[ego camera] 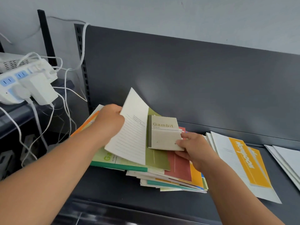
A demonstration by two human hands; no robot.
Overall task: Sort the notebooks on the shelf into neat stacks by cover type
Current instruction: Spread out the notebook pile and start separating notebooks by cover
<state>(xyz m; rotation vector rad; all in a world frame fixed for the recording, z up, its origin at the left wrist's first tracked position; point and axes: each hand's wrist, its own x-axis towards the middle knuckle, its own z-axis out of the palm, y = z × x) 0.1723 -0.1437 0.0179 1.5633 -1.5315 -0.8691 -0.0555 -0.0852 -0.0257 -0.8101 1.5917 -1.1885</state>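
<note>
Step in hand: picking apart the mixed pile on the shelf point(113, 184).
The mixed pile point(178, 172) lies at centre, with the orange-banded stack point(235, 159) just to its right. The left hand point(110, 120) grips the lined notebook point(131, 135) and curls it up off the pile. The right hand point(193, 148) pinches the small Gambit notebook point(164, 135). The next move probably calls for carrying each to a matching stack.

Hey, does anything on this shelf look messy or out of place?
The middle notebook pile is fanned out, edges skewed at different angles. The left hand curls a lined notebook upward, and the right hand holds a small Gambit notebook over larger ones.
</note>
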